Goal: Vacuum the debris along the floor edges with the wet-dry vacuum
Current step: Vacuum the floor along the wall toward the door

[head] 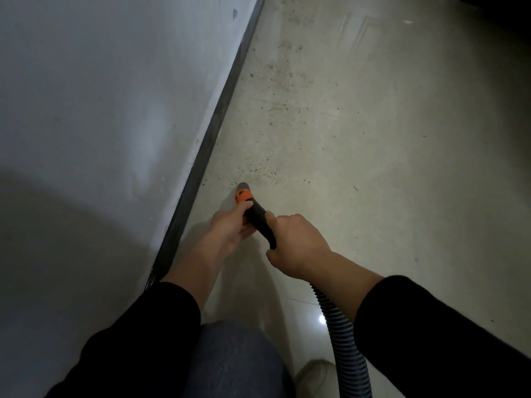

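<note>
A black vacuum nozzle with an orange collar points down at the pale floor, its grey tip close to the dark baseboard. My left hand grips the nozzle just behind the orange collar. My right hand holds the black handle further back. A ribbed grey hose runs from under my right hand to the bottom edge. Dark specks of debris lie scattered on the floor ahead of the tip, along the wall edge.
A grey wall fills the left side. My knee in blue jeans and a light shoe are at the bottom. A dark object sits at the top right corner.
</note>
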`<action>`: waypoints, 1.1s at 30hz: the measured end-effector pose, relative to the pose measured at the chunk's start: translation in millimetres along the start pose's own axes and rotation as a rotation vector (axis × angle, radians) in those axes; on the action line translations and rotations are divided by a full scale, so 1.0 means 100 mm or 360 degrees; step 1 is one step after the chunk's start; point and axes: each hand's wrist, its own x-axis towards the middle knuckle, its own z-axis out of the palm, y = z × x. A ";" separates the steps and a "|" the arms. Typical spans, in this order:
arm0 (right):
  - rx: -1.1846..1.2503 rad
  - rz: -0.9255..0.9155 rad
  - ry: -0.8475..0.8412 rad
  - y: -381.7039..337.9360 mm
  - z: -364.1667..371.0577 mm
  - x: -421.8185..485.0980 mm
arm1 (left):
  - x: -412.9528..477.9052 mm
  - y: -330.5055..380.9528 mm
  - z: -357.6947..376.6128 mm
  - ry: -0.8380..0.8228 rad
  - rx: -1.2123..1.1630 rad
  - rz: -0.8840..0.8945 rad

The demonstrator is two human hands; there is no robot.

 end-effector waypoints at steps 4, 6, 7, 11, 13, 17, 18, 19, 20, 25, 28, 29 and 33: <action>-0.0014 -0.0071 -0.0015 -0.07 0.01 0.07 | 0.02 0.04 -0.11 0.0042 -0.0041 0.0015; -0.0013 -0.0105 -0.0016 -0.10 0.01 0.10 | 0.04 0.05 -0.16 0.0058 -0.0053 0.0023; -0.0012 -0.0120 -0.0015 -0.12 0.01 0.12 | 0.04 0.07 -0.19 0.0067 -0.0055 0.0023; -0.0017 -0.0172 -0.0020 -0.22 0.02 0.20 | 0.05 0.13 -0.28 0.0086 -0.0065 0.0027; -0.0019 -0.0188 -0.0022 -0.26 0.02 0.23 | 0.06 0.15 -0.33 0.0092 -0.0080 0.0035; -0.0017 -0.0227 -0.0026 -0.34 0.01 0.27 | 0.08 0.19 -0.43 0.0158 -0.0112 0.0057; -0.0018 -0.0232 -0.0025 -0.36 0.01 0.28 | 0.09 0.20 -0.44 0.0175 -0.0119 0.0060; -0.0016 -0.0234 -0.0027 -0.37 0.01 0.30 | 0.10 0.21 -0.45 0.0187 -0.0131 0.0062; -0.0014 -0.0234 -0.0031 -0.39 0.01 0.31 | 0.11 0.22 -0.46 0.0193 -0.0147 0.0065; -0.0021 -0.0227 -0.0041 -0.41 0.00 0.36 | 0.14 0.24 -0.45 0.0221 -0.0151 0.0077; -0.0032 -0.0203 -0.0029 -0.39 0.01 0.36 | 0.16 0.24 -0.42 0.0207 -0.0150 0.0072; -0.0032 -0.0189 -0.0022 -0.38 0.01 0.35 | 0.16 0.24 -0.41 0.0197 -0.0141 0.0067; -0.0044 -0.0146 -0.0001 -0.30 -0.01 0.31 | 0.18 0.21 -0.29 0.0147 -0.0131 0.0062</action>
